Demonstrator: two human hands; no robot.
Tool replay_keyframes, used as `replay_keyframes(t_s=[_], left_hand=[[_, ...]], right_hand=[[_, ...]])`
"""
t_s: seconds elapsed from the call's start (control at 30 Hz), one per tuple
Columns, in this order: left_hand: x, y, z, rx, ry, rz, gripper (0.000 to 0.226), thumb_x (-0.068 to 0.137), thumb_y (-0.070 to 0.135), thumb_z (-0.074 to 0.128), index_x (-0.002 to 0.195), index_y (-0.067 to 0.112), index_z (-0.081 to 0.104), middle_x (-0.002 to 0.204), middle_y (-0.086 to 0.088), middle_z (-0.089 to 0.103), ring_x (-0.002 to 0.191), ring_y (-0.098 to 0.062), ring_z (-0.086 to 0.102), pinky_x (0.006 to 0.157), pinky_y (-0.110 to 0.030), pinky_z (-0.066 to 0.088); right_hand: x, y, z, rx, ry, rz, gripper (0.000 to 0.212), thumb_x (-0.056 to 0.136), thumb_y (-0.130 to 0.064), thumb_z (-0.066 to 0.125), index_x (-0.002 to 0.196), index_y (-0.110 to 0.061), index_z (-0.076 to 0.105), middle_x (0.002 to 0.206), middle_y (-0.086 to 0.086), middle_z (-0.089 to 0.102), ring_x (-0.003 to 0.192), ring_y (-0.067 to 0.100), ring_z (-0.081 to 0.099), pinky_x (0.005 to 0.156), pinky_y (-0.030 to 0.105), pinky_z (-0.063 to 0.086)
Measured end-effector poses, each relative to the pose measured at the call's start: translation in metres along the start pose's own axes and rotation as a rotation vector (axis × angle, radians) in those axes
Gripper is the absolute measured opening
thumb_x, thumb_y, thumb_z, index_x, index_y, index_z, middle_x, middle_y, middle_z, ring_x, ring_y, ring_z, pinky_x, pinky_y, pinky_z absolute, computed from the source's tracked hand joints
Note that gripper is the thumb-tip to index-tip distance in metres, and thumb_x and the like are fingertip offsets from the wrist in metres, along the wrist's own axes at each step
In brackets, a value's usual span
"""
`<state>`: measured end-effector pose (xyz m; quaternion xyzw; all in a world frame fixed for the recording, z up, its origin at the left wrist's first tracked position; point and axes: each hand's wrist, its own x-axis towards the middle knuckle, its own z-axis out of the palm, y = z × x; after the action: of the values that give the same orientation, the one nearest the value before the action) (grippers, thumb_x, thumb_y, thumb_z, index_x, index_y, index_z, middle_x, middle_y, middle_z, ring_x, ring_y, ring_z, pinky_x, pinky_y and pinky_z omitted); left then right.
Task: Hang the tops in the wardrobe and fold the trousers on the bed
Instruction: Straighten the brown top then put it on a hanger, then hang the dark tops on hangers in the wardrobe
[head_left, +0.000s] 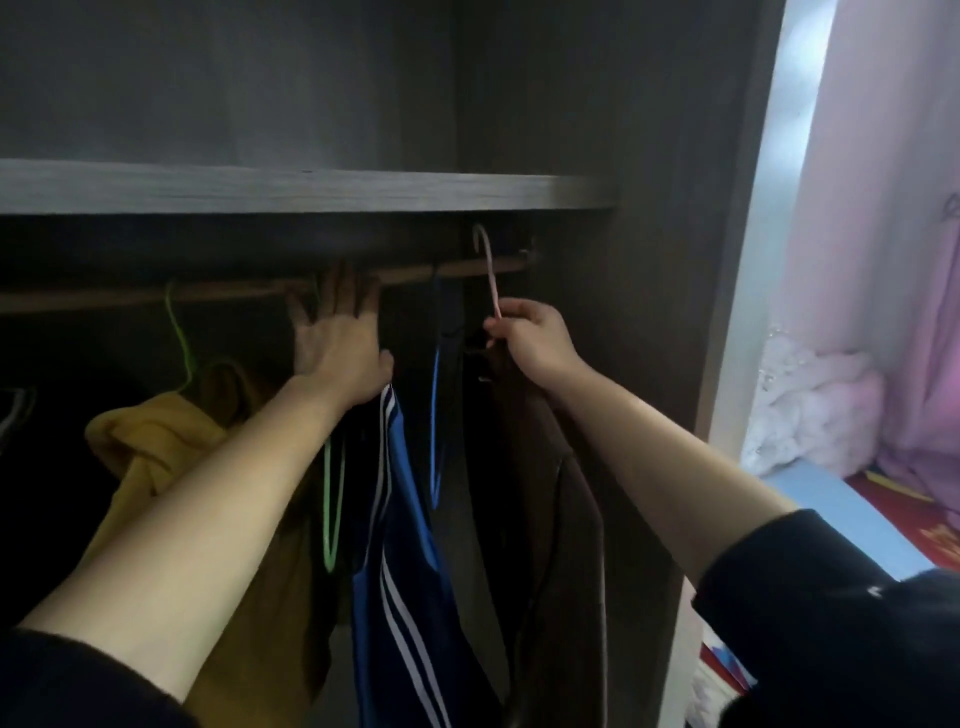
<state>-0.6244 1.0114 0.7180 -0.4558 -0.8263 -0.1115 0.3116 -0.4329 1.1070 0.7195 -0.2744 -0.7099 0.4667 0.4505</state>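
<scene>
Inside the dark wardrobe a wooden rail (415, 274) runs under a grey shelf (311, 187). My right hand (530, 338) pinches the neck of a pink hanger (491, 270) whose hook rises above the rail near its right end; a brown top (561, 509) hangs from it. My left hand (337, 338) is stretched out with fingers spread against the rail and hanging clothes. A blue top with white stripes (405, 545) hangs between my arms. A yellow top (150, 447) hangs on a green hanger (179, 332) at the left.
The wardrobe's right side panel (654, 312) stands close to the pink hanger. A second green hanger (332, 509) and a blue hanger (435, 415) hang among the clothes. Pink curtains (883, 234) and a bed edge (857, 519) lie to the right.
</scene>
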Motion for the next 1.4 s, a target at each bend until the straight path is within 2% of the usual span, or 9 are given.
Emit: replay_keyframes(t_s=[0.13, 0.27, 0.43, 0.6, 0.7, 0.83, 0.97, 1.17, 1.4], left_hand=[[0.005, -0.008, 0.019, -0.077, 0.016, -0.022, 0.098, 0.083, 0.047, 0.063, 0.156, 0.018, 0.002, 0.164, -0.002, 0.000, 0.150, -0.021, -0.006, 0.112, -0.069, 0.005], [0.007, -0.010, 0.024, -0.079, 0.060, -0.011, 0.095, 0.083, 0.046, 0.061, 0.156, 0.019, 0.006, 0.164, -0.001, 0.004, 0.150, -0.020, -0.002, 0.110, -0.069, 0.011], [0.009, -0.010, 0.016, -0.037, -0.007, -0.014, 0.095, 0.085, 0.049, 0.060, 0.156, 0.023, 0.004, 0.164, 0.001, 0.000, 0.150, -0.023, -0.002, 0.112, -0.065, 0.014], [-0.022, 0.009, 0.000, 0.009, -0.093, 0.011, 0.075, 0.088, 0.052, 0.049, 0.151, 0.019, 0.025, 0.152, -0.010, 0.038, 0.140, -0.031, 0.034, 0.112, -0.061, 0.022], [-0.088, 0.037, 0.005, -0.117, 0.079, 0.060, 0.065, 0.093, 0.047, 0.043, 0.150, 0.020, 0.030, 0.160, -0.006, 0.025, 0.148, -0.026, 0.018, 0.115, -0.057, 0.020], [-0.205, 0.095, 0.018, -0.490, 0.207, 0.029, 0.055, 0.094, 0.042, 0.044, 0.144, 0.018, 0.044, 0.156, -0.005, 0.034, 0.147, -0.024, 0.023, 0.114, -0.052, 0.026], [-0.298, 0.184, 0.029, -0.684, 0.105, 0.055, 0.052, 0.094, 0.036, 0.047, 0.141, 0.014, 0.047, 0.156, -0.008, 0.034, 0.147, -0.026, 0.024, 0.112, -0.053, 0.027], [-0.394, 0.334, 0.025, -0.681, -0.154, 0.340, 0.069, 0.090, 0.048, 0.048, 0.150, 0.016, 0.037, 0.161, -0.017, 0.018, 0.148, -0.037, 0.013, 0.111, -0.061, 0.019], [-0.485, 0.516, -0.012, -0.717, -0.417, 0.623, 0.075, 0.091, 0.057, 0.037, 0.156, 0.026, 0.017, 0.164, -0.011, 0.003, 0.150, -0.034, 0.003, 0.114, -0.063, 0.014]], right_hand=[[0.061, 0.006, 0.015, -0.113, 0.044, 0.045, 0.028, 0.086, -0.015, 0.057, 0.110, -0.014, 0.073, 0.088, 0.004, 0.074, 0.083, 0.020, 0.071, 0.085, 0.041, 0.058], [0.074, 0.029, 0.018, -0.253, -0.001, 0.189, 0.037, 0.098, -0.012, 0.050, 0.133, -0.012, 0.060, 0.128, 0.011, 0.064, 0.113, 0.028, 0.061, 0.092, 0.033, 0.052], [0.051, 0.053, 0.026, -0.359, -0.039, 0.100, 0.043, 0.099, -0.016, 0.051, 0.142, -0.015, 0.050, 0.137, 0.011, 0.058, 0.123, 0.027, 0.055, 0.091, 0.024, 0.044], [-0.008, 0.051, 0.011, -0.723, -0.110, -0.092, 0.060, 0.096, -0.023, 0.054, 0.151, -0.013, 0.033, 0.148, 0.020, 0.038, 0.134, 0.038, 0.040, 0.111, 0.044, 0.037], [-0.074, 0.041, -0.023, -0.860, 0.050, -0.404, 0.053, 0.098, -0.029, 0.052, 0.148, -0.014, 0.041, 0.152, 0.014, 0.038, 0.137, 0.032, 0.038, 0.110, 0.044, 0.037], [-0.191, 0.062, -0.092, -0.694, 0.211, -0.633, 0.039, 0.097, -0.024, 0.057, 0.134, -0.013, 0.057, 0.141, 0.008, 0.050, 0.129, 0.024, 0.049, 0.107, 0.037, 0.041], [-0.289, 0.140, -0.167, -0.849, 0.269, -0.403, 0.042, 0.097, -0.035, 0.055, 0.135, -0.016, 0.057, 0.150, 0.010, 0.043, 0.135, 0.029, 0.044, 0.107, 0.044, 0.040], [-0.442, 0.222, -0.302, -1.123, 0.336, 0.212, 0.083, 0.089, -0.073, 0.038, 0.156, -0.026, 0.024, 0.166, 0.009, 0.002, 0.153, 0.030, 0.000, 0.120, 0.054, 0.017], [-0.603, 0.227, -0.447, -1.137, 0.530, 0.558, 0.084, 0.088, -0.070, 0.034, 0.158, -0.026, 0.018, 0.166, 0.010, 0.004, 0.152, 0.032, 0.004, 0.121, 0.052, 0.012]])
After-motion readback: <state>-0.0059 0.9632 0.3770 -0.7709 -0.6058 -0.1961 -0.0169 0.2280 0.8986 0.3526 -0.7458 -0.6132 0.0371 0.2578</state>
